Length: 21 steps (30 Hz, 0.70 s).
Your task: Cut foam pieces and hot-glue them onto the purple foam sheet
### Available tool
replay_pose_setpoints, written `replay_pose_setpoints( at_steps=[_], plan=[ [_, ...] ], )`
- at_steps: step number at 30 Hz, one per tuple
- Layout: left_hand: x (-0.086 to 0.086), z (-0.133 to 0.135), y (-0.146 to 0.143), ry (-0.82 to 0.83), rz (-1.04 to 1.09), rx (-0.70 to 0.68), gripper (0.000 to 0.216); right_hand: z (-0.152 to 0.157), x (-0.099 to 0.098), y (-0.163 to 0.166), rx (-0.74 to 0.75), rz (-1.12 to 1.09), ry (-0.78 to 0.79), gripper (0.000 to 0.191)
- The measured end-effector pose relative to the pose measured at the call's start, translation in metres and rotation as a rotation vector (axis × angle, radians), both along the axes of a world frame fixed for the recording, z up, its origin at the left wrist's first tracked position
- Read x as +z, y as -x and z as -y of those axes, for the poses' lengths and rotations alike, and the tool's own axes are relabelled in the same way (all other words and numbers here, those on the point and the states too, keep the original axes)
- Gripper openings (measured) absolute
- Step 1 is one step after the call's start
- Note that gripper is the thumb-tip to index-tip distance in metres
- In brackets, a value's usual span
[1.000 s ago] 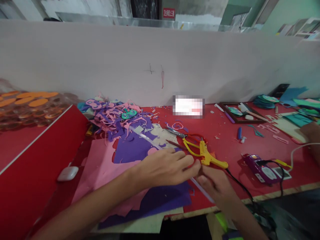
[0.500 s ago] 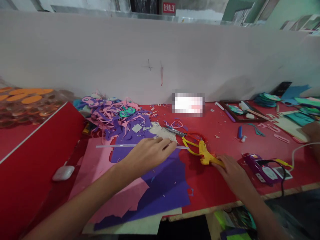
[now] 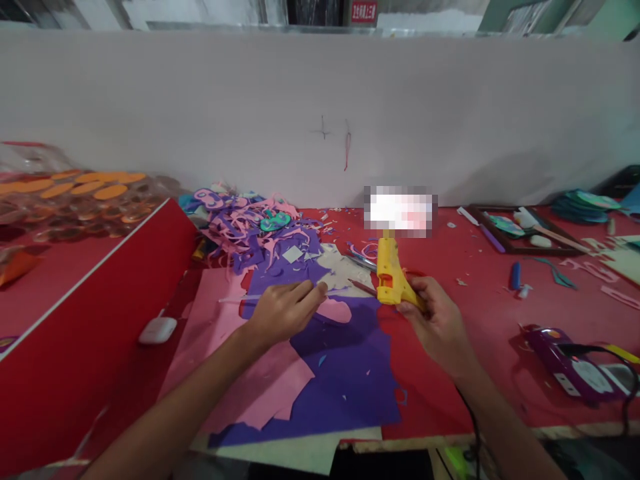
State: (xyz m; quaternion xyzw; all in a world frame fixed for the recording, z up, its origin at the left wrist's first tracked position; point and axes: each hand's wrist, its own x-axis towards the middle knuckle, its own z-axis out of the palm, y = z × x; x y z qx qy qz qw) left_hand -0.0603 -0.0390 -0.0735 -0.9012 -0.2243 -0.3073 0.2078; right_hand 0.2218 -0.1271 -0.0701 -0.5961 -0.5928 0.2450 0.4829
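Note:
My left hand [image 3: 287, 310] is closed in a pinch around a long translucent glue stick [image 3: 237, 299], whose left end sticks out past the knuckles. Its other end is hidden by my fingers. Just right of those fingertips lies a pink rounded cutout [image 3: 336, 311] on purple sheet material [image 3: 350, 360]. A yellow glue gun [image 3: 393, 270] is held by its handle in my right hand [image 3: 440, 317], nozzle pointing up and away. A black cord hangs below my right wrist. Behind the gun are a brown pencil [image 3: 363, 287] and scissors [image 3: 363, 263], partly covered.
A pile of pink and purple scraps [image 3: 250, 227] lies at the back. Left are a red divider [image 3: 115, 320] and a white earphone case [image 3: 158, 330]. Right are a dark tray [image 3: 565, 248], a blue marker [image 3: 515, 275] and a purple corded device [image 3: 570, 367].
The glue gun has been raised off the table and turned nozzle-up in my right hand. My left hand has shifted with the glue stick, uncovering the pink cutout. The view has swung left.

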Motion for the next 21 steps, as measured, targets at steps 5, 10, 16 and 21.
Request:
replay_pose_setpoints(
  at_steps=[5,10,16,21],
  plan=[
    [-0.004,0.000,0.005,-0.002,0.018,-0.023,0.012,-0.010,-0.001,0.014,0.201,-0.215,0.039,0.049],
    [-0.007,0.000,0.006,-0.020,0.049,-0.079,0.011,-0.022,-0.002,0.018,0.345,-0.469,0.156,0.037],
    [-0.007,0.004,0.007,-0.036,0.074,-0.126,0.009,-0.038,0.005,0.026,0.492,-0.766,0.354,0.055],
    [-0.013,0.008,0.005,0.010,0.046,-0.142,0.009,-0.046,-0.002,0.031,0.552,-0.856,0.429,0.059]
  ],
)
